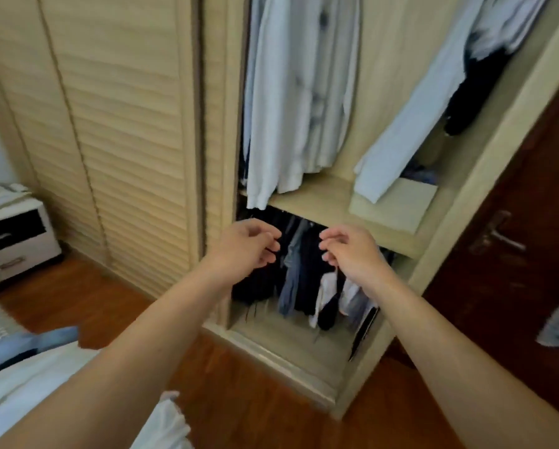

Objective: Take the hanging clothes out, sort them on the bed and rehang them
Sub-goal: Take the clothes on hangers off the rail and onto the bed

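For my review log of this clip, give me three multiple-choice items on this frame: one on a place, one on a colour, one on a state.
1. Where do the dark clothes hang?
A. in the lower compartment, under the shelf
B. on the louvred door
C. on the nightstand

2. What colour are most garments in the upper compartment?
A. red
B. pale blue and white
C. green

3. How are the hands?
A. both grip a hanger
B. one rests on the floor
C. both empty, fingers loosely curled

Key: 1 A, they hang below the shelf. 2 B, the upper garments are light blue and white. 3 C, the left hand and right hand hover before the lower rail and hold nothing.
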`<state>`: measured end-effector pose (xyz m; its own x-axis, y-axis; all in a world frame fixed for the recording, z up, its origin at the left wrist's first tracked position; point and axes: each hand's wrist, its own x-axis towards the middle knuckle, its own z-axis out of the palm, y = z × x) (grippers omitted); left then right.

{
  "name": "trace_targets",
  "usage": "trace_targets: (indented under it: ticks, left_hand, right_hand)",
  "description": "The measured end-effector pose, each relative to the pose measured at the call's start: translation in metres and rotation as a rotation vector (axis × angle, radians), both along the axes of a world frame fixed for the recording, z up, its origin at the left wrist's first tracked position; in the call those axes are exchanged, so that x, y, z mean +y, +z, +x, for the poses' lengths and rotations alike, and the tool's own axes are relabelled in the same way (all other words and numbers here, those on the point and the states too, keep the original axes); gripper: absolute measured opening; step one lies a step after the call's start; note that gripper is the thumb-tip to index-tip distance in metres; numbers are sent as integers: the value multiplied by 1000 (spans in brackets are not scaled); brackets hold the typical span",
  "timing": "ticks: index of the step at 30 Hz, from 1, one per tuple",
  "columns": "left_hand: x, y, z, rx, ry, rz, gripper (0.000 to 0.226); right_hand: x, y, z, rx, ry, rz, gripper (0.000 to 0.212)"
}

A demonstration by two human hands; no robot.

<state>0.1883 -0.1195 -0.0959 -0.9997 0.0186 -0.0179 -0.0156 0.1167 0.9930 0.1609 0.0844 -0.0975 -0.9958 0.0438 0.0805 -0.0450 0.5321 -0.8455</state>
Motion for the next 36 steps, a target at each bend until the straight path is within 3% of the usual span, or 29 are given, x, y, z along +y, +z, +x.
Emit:
trace_targets:
  ticks: [7,13,18,22,26,28,30,33,36]
  left_hand:
    - [91,154,-129,332,-152,-322,20]
    - [107,247,-255,534,-117,-618,19]
    - [106,306,-360,883,16,-904,23]
    - [97,319,-432,936,39,-937,25]
    - [97,348,-493,992,90,-993,25]
    - [100,364,-515,1033,110,-984,24]
    - [103,375,-531,1035,62,-901,25]
    - [106,382,-550,937,-113,-608,26]
    - [106,380,-569,977,-98,-646,27]
  right_hand:
    - [122,187,-84,412,-146,286,15]
    - [135,257,-161,477,-211,661,22]
    - [126,298,-252,534,-353,1008,21]
    - [124,322,-322,546,-489,1113,13]
    - [131,347,-368,482,-658,1345,7]
    - [140,368,-385,499,-782,1445,14]
    - [152,399,-399,517,-942,1572,28]
    - [169,444,-412,495,-1211,1605,31]
    - [179,465,-427,260,-1364,1634,23]
